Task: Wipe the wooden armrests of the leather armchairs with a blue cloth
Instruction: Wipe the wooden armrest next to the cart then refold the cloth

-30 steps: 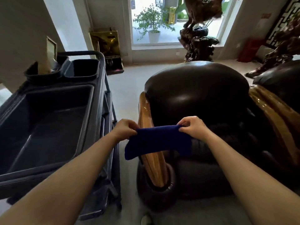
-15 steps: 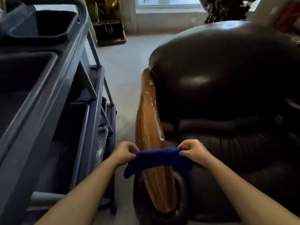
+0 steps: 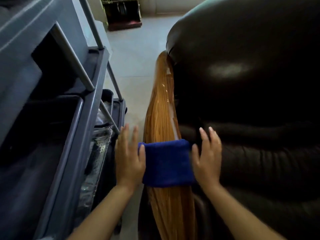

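Where one wooden armrest runs: one blue cloth, two hands, fingers spread.

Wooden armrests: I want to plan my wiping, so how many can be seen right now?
1. The wooden armrest runs along the leather armchair, with the blue cloth draped over it. The chair's other side is out of view and may hide another.

A grey plastic service cart stands on the left, with metal rods between its shelves (something clear and crinkled lies low inside); pale floor tiles run past it; a dark gold-trimmed stand sits far behind.
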